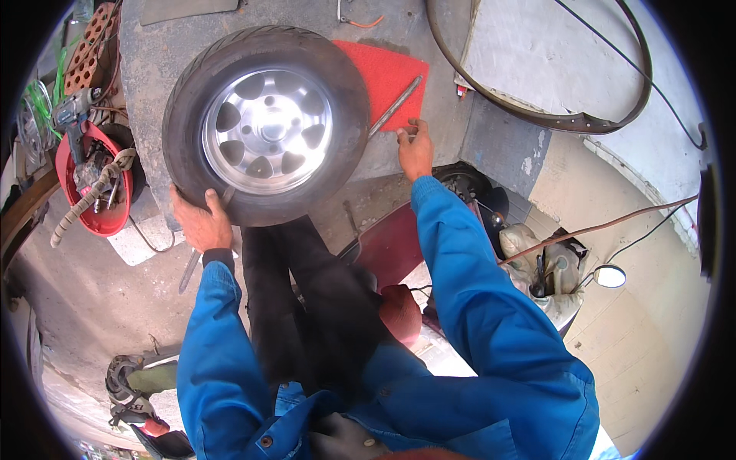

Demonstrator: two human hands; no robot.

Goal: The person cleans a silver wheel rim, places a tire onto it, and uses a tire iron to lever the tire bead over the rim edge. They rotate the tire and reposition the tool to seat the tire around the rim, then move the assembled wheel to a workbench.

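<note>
A wheel (270,130) with a black tyre and a shiny silver rim lies flat on the grey work surface in front of me. My left hand (202,222) is at the tyre's near left edge, closed round a flat metal tyre lever (188,270). One end of that lever shows above my thumb near the rim; the other sticks out below my hand. Right of the tyre, a second metal lever (397,106) lies slanted across a red mat (395,65). My right hand (416,153) is beside this lever's lower end, its fingers curled; what they hold, if anything, is unclear.
At the left, a red bowl (107,222) holds tools, with a drill (73,111) and a perforated brick (92,50) near it. A black curved strip (563,121) and a white panel (529,69) are at the far right. A mirror (610,276) stands right of my sleeve.
</note>
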